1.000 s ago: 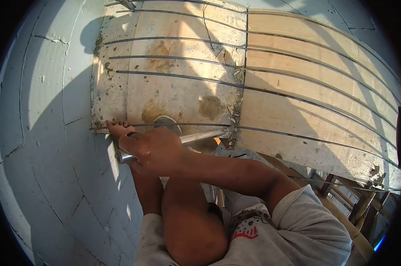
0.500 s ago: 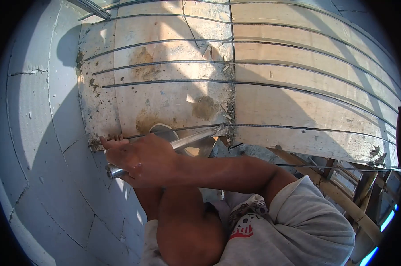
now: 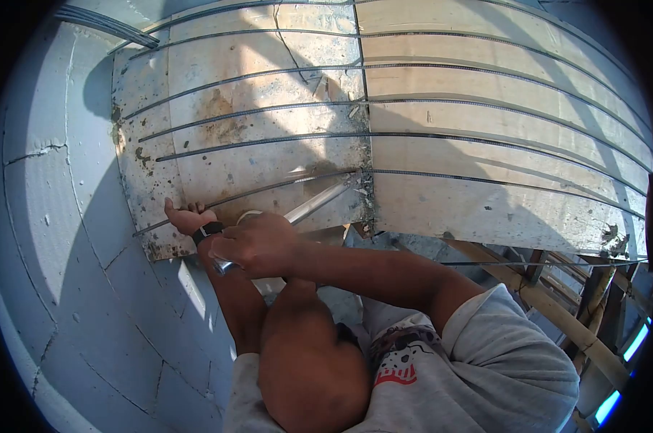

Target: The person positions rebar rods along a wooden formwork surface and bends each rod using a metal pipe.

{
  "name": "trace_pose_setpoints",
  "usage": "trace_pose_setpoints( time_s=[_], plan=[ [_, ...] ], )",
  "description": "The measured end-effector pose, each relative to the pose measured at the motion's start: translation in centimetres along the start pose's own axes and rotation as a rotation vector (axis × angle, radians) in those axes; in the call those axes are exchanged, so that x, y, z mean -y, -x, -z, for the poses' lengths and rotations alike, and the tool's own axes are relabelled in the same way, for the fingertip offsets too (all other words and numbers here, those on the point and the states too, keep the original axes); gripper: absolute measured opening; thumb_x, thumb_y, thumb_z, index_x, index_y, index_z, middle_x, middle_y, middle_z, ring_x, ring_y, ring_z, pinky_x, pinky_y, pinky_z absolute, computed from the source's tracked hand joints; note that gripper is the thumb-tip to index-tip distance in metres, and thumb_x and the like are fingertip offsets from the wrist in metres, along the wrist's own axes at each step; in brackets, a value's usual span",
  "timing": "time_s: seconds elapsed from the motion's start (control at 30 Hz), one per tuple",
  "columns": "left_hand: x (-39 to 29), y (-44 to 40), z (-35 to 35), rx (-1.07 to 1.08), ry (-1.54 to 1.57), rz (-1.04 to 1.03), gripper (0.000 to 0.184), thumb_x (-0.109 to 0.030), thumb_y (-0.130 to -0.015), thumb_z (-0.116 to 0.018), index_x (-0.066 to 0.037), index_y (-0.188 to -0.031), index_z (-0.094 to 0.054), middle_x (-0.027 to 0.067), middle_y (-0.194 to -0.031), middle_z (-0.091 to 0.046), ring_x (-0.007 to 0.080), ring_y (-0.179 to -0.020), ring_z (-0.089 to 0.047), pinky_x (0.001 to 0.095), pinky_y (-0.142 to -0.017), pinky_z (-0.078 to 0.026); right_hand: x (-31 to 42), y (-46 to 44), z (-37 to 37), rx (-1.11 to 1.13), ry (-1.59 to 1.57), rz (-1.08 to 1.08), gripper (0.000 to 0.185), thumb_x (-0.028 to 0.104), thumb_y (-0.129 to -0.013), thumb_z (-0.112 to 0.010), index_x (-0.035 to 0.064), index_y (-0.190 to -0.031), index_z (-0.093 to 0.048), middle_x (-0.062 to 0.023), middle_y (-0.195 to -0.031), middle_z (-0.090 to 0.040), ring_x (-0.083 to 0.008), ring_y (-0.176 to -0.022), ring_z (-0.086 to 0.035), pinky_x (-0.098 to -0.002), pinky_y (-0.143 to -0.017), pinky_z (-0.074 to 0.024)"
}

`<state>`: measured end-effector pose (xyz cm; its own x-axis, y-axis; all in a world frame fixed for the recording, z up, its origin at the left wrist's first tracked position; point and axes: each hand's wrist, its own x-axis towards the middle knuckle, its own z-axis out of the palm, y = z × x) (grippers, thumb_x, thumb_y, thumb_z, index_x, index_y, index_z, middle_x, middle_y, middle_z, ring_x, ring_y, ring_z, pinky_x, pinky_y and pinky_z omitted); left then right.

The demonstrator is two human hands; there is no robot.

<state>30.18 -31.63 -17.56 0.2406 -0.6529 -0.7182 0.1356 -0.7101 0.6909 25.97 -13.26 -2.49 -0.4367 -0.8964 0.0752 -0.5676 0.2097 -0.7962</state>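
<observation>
A grey block wall (image 3: 45, 195) stands close on the left, just beside the left hand (image 3: 190, 219), and one bent knee (image 3: 308, 361) fills the space below both hands. Two boards (image 3: 427, 209) meet at a littered seam; six bars lie across them. A bundle (image 3: 106, 24) of more rods, too tight to count, juts in at the upper left, and several poles (image 3: 557, 317) cross below right. The nearest bar (image 3: 290, 182) runs from beside the wall, past the left hand, over the seam. One tube (image 3: 317, 203) slants up to it near the seam. The right hand (image 3: 258, 245) is clamped on the tube; whether the left, palm up with one watch (image 3: 208, 230), grips the bar, I cannot tell.
</observation>
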Motion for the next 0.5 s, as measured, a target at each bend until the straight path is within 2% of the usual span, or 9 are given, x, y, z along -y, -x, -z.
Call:
trace_pose_setpoints(
  time_s=[0.1,0.2,0.3,0.4,0.5],
  plan=[
    [1.3,-2.8,0.3,-0.045,-0.003,0.035,0.047,-0.046,-0.086,-0.068,-0.014,-0.078,-0.035,-0.0011,-0.066,-0.03,0.0149,-0.053,-0.029,0.0341,-0.047,-0.027,0.4,-0.5,0.7,0.1,-0.015,-0.072,0.033,0.017,-0.074,-0.073,0.0172,-0.104,-0.059,-0.0058,-0.084,-0.068,-0.03,-0.076,-0.069,-0.0456,-0.058,-0.0529],
    [1.7,-3.9,1.5,-0.084,0.01,0.041,0.049,-0.046,-0.085,-0.069,-0.011,-0.088,-0.035,0.0025,-0.078,-0.033,0.0183,-0.064,-0.033,0.0364,-0.056,-0.03,1.8,-2.3,2.3,-0.032,-0.15,-0.184,0.04,0.018,-0.076,-0.074,0.0164,-0.112,-0.056,-0.0074,-0.09,-0.07,-0.0331,-0.079,-0.07,-0.0459,-0.061,-0.0541],
    [1.4,-4.0,2.3,-0.095,0.017,0.028,0.053,-0.046,-0.084,-0.069,-0.008,-0.099,-0.035,0.0061,-0.09,-0.035,0.0218,-0.075,-0.037,0.0387,-0.064,-0.034,3.1,-2.9,3.3,-0.081,-0.112,-0.096,0.023,0.015,-0.082,-0.066,0.0088,-0.104,-0.059,-0.0108,-0.078,-0.069,-0.0333,-0.066,-0.07,-0.0473,-0.053,-0.0539],
    [1.4,-3.9,2.8,-0.102,0.011,0.028,0.059,-0.046,-0.083,-0.07,-0.006,-0.109,-0.036,0.0096,-0.101,-0.038,0.0252,-0.086,-0.041,0.0411,-0.072,-0.037,4.5,-2.8,6.6,-0.026,-0.037,-0.141,0.023,0.018,-0.084,-0.066,0.0079,-0.103,-0.059,-0.0114,-0.08,-0.07,-0.0338,-0.068,-0.07,-0.0475,-0.056,-0.0545],
    [1.6,-4.1,2.0,-0.08,0.011,0.024,0.067,-0.046,-0.082,-0.071,-0.003,-0.119,-0.036,0.0132,-0.113,-0.04,0.0286,-0.097,-0.045,0.0434,-0.081,-0.04,2.9,-2.3,8.9,0.131,0.024,-0.29,0.039,0.02,-0.077,-0.076,0.0097,-0.109,-0.058,-0.0093,-0.09,-0.071,-0.0343,-0.079,-0.07,-0.0463,-0.061,-0.0532]
  ],
)
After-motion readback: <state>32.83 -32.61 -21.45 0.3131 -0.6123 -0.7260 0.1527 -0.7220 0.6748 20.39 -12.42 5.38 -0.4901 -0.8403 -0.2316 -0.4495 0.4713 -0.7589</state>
